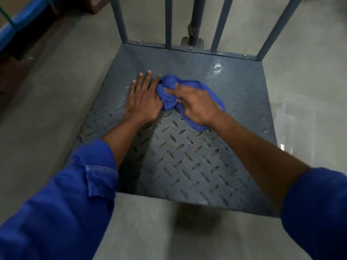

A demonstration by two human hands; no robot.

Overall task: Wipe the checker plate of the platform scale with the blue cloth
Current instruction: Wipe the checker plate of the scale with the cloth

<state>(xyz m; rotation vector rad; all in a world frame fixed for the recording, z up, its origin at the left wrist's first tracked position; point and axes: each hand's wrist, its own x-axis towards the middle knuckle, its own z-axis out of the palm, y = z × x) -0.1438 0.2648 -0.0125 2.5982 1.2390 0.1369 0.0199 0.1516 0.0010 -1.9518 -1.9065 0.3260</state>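
Two hands: right (195,104) gripping blue cloth (169,94), left (142,98) flat

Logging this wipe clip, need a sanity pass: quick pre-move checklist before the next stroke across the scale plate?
1. Cloth in hand: ok. The right hand grips the bunched blue cloth.
2. Cloth on surface: ok. It lies on the checker plate, near the middle.
3. Left hand clear of the stroke: not ok. The left hand lies flat on the plate, right beside the cloth, and touches it.
4. Plate free of loose items: ok. Only hands and cloth show on it.
5. Room ahead: ok. Bare plate lies between the cloth and the rear bars.
6. Plate clean: cannot tell. The picture is too blurred.
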